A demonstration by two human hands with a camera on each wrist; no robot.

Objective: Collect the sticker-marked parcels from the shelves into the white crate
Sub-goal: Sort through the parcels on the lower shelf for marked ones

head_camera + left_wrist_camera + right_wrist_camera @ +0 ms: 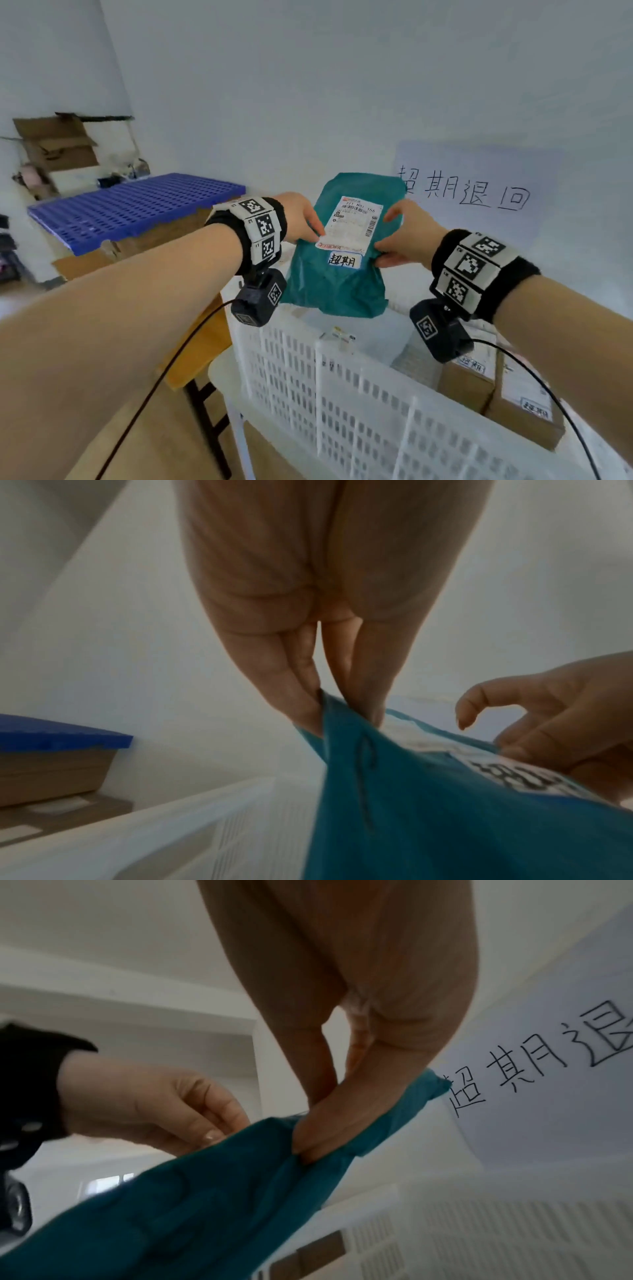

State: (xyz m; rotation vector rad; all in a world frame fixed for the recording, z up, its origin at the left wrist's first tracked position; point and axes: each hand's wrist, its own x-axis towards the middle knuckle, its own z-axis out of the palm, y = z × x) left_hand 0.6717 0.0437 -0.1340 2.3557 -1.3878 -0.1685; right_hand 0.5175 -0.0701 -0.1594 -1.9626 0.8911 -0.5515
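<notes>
While hands (352,233) hold a teal parcel (339,274), boxes (496,387) fill the crate (342,394).

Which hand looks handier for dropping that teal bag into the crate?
Probably right: the right hand pinches the teal parcel over the white crate; the left hand reaches from outside it.

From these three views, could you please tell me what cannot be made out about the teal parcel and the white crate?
- Teal parcel: the shipping label's small print is too small in the head view; the wrist views are blurred.
- White crate: its floor and far side are hidden by the parcel in the head view.
- Cardboard boxes in the crate: partly covered by the right wrist camera.
- Left hand, right hand: fingers behind the parcel are hidden in the head view.
</notes>
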